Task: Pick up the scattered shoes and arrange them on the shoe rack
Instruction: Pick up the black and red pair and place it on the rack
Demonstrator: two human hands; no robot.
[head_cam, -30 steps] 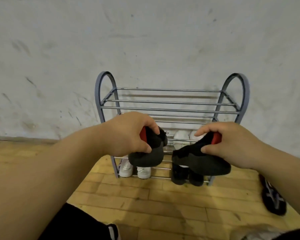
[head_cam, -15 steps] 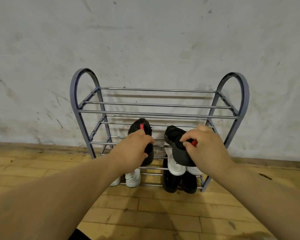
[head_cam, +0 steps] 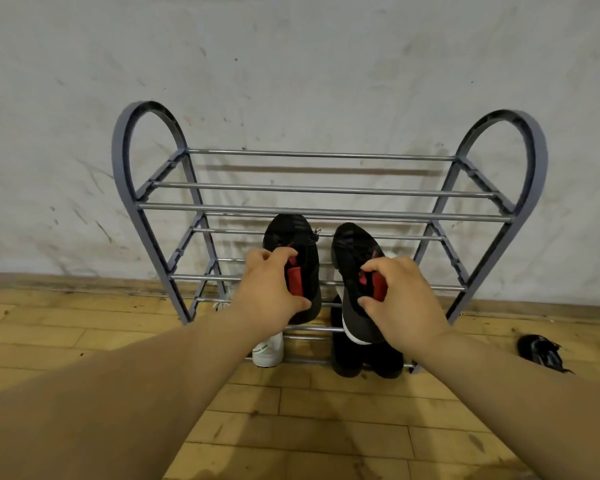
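The left grip [head_cam: 271, 289] pinches the heel of the left black shoe [head_cam: 297, 233] at the shoe rack's [head_cam: 146, 188] middle shelf; the right grip [head_cam: 404, 299] holds the right black shoe [head_cam: 352, 247] just beside it; a dark shoe [head_cam: 541, 353] lies on the floor

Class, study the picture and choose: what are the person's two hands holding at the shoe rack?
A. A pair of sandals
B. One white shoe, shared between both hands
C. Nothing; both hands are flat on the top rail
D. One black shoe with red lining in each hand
D: the left hand grips the left black shoe and the right hand grips the right black shoe, each at its red-lined opening, at the shoe rack.
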